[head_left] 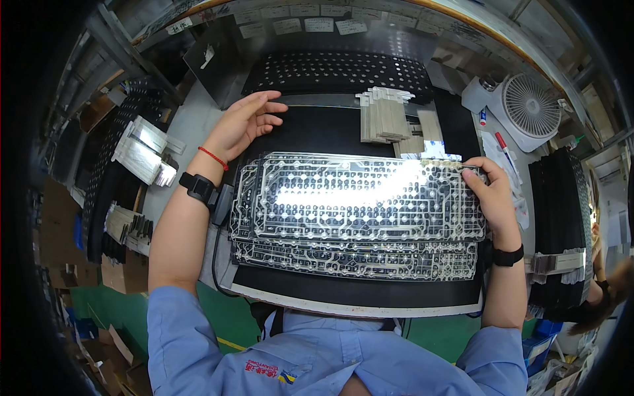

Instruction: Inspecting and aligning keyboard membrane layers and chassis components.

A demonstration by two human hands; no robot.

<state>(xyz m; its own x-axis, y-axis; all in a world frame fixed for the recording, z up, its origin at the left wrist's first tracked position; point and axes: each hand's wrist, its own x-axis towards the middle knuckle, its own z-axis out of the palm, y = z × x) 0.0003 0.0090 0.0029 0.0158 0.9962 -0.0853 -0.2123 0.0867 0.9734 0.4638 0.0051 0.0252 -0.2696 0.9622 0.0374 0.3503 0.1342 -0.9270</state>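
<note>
Clear keyboard membrane sheets with pale circuit traces [356, 198] lie in a loose overlapping pile before me, and glare whitens the middle of the top one. My right hand [492, 191] grips the pile's upper right corner, thumb on top and the other fingers around the edge; how many sheets it grips is hidden. My left hand [247, 125] is off the sheets, up beyond their far left corner, with fingers spread and nothing in them. Under the pile is a black work surface [370, 285]. Just beyond it sits a stack of narrow silvery strips [384, 115].
A black perforated panel [337, 71] stands at the back. On the right are a white fan [531, 104], a red marker [500, 140] and a stack of black sheets [558, 198]. More silvery strips [140, 148] lie at left. Another person's arm [598, 254] shows far right.
</note>
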